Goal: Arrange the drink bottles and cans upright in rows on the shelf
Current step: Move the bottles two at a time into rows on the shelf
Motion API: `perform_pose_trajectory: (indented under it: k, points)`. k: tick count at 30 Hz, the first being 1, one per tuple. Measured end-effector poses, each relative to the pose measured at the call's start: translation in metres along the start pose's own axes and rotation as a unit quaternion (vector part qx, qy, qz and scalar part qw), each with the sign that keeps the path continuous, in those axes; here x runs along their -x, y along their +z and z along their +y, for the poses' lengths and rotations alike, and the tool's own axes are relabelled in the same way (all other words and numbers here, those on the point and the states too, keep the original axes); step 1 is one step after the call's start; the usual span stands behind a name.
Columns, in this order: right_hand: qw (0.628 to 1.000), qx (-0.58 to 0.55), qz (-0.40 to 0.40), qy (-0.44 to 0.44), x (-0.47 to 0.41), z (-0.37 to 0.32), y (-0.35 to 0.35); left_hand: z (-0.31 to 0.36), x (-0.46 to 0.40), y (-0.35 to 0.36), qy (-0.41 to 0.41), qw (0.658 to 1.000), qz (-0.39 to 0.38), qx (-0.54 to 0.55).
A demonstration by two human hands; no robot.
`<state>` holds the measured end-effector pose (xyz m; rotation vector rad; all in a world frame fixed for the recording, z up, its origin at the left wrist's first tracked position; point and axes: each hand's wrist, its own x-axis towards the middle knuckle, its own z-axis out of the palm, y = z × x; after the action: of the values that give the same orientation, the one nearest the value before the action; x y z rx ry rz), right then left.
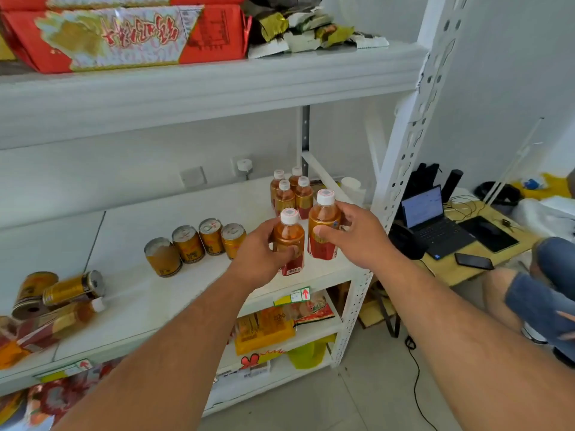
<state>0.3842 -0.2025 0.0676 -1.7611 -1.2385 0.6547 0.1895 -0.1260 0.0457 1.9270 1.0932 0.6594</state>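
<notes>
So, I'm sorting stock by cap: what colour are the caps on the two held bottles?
White, clearest in the head view: left bottle, right bottle.

Four upright bottles (292,189) at shelf (174,293) back right, four cans (199,242) in a row left, toppled cans (56,290) far left.

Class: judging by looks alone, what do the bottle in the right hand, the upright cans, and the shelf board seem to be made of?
Bottle in the right hand: probably clear plastic, amber drink showing through, white screw cap.
Upright cans: likely metal, with silvery lids and glossy gold sides.
Shelf board: smooth matt white, perhaps painted or laminated; unclear.
</notes>
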Motion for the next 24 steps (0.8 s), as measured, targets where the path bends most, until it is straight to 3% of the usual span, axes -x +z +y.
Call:
perform_pose_trajectory:
  k: [11, 24]
  points:
    - [0.998, 0.033, -0.042, 0.033, -0.093, 0.022, 0.012, -0.021, -0.09, 0.013, -0.054, 0.998, 0.008, -0.017]
    - [0.99, 0.078, -0.089, 0.077, -0.156, 0.078, 0.047, -0.05, -0.139, 0.053, -0.137, 0.99, 0.026, 0.01]
